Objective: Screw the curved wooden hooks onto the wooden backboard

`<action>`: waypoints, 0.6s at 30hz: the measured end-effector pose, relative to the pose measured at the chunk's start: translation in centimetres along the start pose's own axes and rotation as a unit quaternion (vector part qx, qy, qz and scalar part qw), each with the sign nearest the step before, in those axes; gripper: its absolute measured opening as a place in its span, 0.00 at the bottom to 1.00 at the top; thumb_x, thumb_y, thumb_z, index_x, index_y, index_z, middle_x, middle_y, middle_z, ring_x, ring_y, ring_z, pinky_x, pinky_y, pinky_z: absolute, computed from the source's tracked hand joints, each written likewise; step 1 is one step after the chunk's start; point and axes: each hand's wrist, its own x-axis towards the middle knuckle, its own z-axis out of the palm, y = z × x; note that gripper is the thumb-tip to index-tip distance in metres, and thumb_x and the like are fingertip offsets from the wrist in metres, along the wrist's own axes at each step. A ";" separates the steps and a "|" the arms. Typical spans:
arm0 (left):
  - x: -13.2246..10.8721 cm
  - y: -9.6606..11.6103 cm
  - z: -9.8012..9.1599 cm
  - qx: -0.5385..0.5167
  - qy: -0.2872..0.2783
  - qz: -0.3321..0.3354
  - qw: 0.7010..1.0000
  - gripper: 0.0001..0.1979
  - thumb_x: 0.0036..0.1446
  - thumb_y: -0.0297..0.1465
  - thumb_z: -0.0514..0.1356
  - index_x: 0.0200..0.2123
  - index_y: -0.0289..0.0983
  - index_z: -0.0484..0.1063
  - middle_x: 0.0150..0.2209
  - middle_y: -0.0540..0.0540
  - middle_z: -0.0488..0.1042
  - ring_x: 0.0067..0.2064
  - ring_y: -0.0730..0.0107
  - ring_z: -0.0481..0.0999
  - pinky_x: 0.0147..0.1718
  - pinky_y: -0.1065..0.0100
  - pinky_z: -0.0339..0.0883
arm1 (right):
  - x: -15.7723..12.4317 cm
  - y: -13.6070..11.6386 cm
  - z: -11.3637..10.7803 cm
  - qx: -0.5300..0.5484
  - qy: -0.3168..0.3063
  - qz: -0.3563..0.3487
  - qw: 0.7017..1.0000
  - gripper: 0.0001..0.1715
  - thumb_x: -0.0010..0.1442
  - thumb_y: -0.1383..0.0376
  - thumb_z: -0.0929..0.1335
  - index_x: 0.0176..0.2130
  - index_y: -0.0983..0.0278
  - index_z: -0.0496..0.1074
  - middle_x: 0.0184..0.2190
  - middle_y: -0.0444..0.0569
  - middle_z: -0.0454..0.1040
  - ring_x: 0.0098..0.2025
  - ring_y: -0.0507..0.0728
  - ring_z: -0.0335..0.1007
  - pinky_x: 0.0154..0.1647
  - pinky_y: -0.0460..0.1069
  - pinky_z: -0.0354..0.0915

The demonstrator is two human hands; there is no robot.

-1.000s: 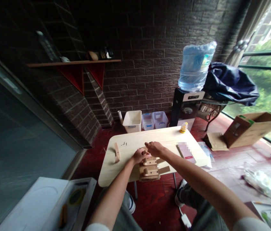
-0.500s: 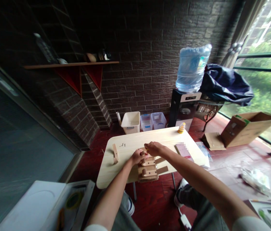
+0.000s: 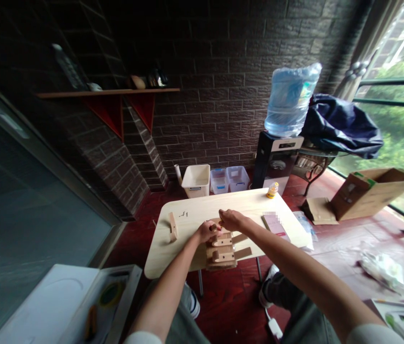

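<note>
Head camera: left of the left hand (image 3: 206, 231) lie a wooden bar (image 3: 173, 227) and tiny dark bits (image 3: 186, 214). Its fingers grip a wooden peg (image 3: 214, 228) beside the wooden rack (image 3: 223, 257). The right hand (image 3: 231, 220) is curled tight, slightly farther right than before, hiding what it holds. Right of that, the writing on a booklet (image 3: 277, 227) is blurry.

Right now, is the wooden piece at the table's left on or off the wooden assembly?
Off: bare tabletop separates the wooden piece from the wooden assembly.

No legible text, book (image 3: 277, 229) partly pixelated, jug label (image 3: 305, 88) unclear
</note>
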 end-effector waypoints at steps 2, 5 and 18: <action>0.0 0.0 0.1 0.003 0.001 0.005 1.000 0.13 0.46 0.39 0.69 0.32 0.36 0.79 0.37 0.44 0.79 0.40 0.63 0.77 0.41 0.66 0.70 | -0.7 -0.3 -0.5 -0.006 0.002 -0.009 1.000 0.25 0.66 0.59 0.63 0.58 0.68 0.63 0.43 0.63 0.79 0.43 0.64 0.79 0.35 0.51 0.70; 0.0 -0.2 0.2 0.000 0.006 0.008 1.000 0.13 0.46 0.40 0.69 0.30 0.35 0.78 0.36 0.44 0.77 0.38 0.63 0.76 0.40 0.66 0.69 | -1.3 -0.9 -1.1 -0.029 0.011 -0.028 0.999 0.24 0.65 0.59 0.63 0.58 0.67 0.64 0.43 0.62 0.79 0.43 0.65 0.79 0.35 0.52 0.71; -0.1 0.8 -0.4 -0.012 -0.007 -0.016 1.000 0.13 0.44 0.39 0.69 0.29 0.36 0.78 0.35 0.44 0.78 0.39 0.62 0.76 0.41 0.66 0.70 | 0.0 -0.7 -0.2 -0.045 0.008 -0.024 0.999 0.22 0.65 0.60 0.66 0.54 0.71 0.69 0.45 0.65 0.78 0.44 0.63 0.78 0.40 0.52 0.72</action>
